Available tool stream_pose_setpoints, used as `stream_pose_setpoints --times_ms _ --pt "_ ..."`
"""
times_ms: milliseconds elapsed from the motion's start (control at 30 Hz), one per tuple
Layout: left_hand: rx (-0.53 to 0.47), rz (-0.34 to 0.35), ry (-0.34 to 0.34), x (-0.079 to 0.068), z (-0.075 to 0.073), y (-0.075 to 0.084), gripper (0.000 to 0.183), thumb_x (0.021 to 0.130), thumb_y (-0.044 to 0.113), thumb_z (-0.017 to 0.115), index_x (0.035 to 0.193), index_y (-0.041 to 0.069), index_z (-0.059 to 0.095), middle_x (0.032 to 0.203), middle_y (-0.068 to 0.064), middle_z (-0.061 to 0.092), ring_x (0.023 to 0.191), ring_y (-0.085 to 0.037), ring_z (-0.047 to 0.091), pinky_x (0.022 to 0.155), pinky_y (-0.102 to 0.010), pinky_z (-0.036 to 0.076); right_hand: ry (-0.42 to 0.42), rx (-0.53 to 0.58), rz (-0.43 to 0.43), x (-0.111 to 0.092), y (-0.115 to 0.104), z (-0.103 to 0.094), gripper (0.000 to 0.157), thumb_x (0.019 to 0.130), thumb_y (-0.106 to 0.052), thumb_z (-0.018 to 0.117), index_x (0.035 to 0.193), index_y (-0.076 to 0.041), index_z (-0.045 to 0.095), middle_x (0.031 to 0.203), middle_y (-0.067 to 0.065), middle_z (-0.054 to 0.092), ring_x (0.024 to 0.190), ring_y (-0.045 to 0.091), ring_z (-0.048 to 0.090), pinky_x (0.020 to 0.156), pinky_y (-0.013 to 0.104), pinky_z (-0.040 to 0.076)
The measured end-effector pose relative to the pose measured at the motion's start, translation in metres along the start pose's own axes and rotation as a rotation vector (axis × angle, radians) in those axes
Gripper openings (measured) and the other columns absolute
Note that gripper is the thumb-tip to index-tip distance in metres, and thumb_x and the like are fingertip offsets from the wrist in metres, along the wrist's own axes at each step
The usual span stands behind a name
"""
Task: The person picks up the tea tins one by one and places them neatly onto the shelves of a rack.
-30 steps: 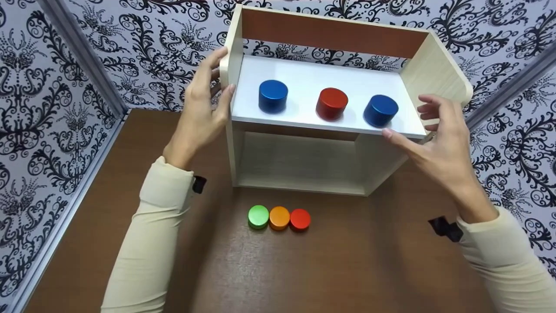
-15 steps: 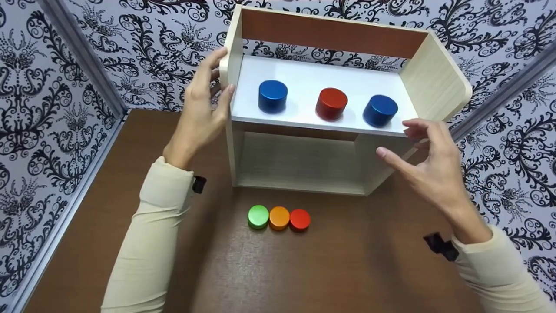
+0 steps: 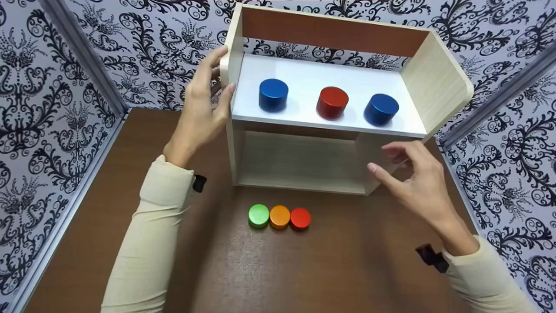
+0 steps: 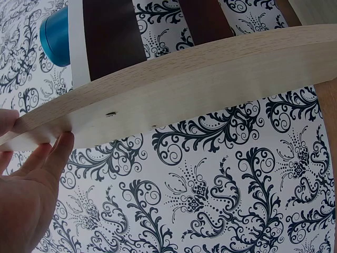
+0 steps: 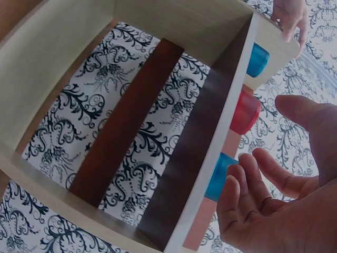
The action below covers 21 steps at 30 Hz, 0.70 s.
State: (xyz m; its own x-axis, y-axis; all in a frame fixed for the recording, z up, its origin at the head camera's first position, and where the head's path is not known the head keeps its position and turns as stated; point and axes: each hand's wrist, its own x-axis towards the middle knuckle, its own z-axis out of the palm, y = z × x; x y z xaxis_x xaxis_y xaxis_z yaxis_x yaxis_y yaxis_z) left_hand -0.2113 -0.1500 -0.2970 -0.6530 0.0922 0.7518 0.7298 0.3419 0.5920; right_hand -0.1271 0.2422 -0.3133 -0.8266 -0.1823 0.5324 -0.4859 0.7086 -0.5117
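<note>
My left hand (image 3: 200,104) grips the left side panel of a small wooden shelf unit (image 3: 299,188), thumb at the front edge and fingers behind it. In the left wrist view the fingertips (image 4: 64,145) press the panel's outer face. My right hand (image 3: 412,178) holds nothing; its fingers are loosely bent, in front of the unit's lower right side. On the white upper shelf (image 3: 299,69) stand a blue cylinder (image 3: 273,95) at left, a dark red cylinder (image 3: 332,103) in the middle and another blue cylinder (image 3: 381,110) at right.
A green disc (image 3: 259,215), an orange disc (image 3: 279,217) and a red disc (image 3: 300,218) lie in a row on the brown table (image 3: 269,269) before the unit. Patterned walls (image 3: 147,52) close off the back and both sides.
My right hand has let go of the shelf's right front corner and moved down and toward me. My left hand stays on the left panel; the cylinders and discs stand as before.
</note>
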Motion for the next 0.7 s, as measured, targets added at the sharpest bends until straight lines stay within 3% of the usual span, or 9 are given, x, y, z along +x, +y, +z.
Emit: stream_pose_setpoints --times_ms 100,333,700 --pt "0.002 0.002 0.001 0.001 0.000 0.000 0.056 0.094 -0.014 0.056 0.147 -0.006 0.039 0.139 -0.024 0.050 0.125 -0.035 0.057 0.104 -0.029 0.055 -0.010 -0.007 0.002 -0.004 0.003 0.004 0.038 0.079 -0.010 0.088 0.111 0.000 0.070 0.097 0.008 0.065 0.083 0.010 0.056 0.071 0.009 0.049" --pt "-0.002 -0.015 -0.005 0.000 0.000 0.001 0.056 0.095 -0.013 0.055 0.148 -0.006 0.038 0.142 -0.023 0.049 0.125 -0.034 0.057 0.104 -0.029 0.055 -0.026 -0.028 0.001 -0.014 0.010 0.014 0.037 0.078 -0.007 0.088 0.109 0.000 0.069 0.089 0.007 0.061 0.077 0.019 0.056 0.066 0.010 0.048" --pt "0.000 -0.022 -0.003 0.000 0.001 0.000 0.056 0.095 -0.014 0.055 0.148 -0.005 0.038 0.143 -0.022 0.048 0.126 -0.033 0.056 0.104 -0.029 0.054 -0.076 -0.090 -0.049 -0.033 0.024 0.035 0.035 0.077 -0.007 0.088 0.106 -0.002 0.069 0.082 0.007 0.058 0.072 0.013 0.052 0.061 0.014 0.044"
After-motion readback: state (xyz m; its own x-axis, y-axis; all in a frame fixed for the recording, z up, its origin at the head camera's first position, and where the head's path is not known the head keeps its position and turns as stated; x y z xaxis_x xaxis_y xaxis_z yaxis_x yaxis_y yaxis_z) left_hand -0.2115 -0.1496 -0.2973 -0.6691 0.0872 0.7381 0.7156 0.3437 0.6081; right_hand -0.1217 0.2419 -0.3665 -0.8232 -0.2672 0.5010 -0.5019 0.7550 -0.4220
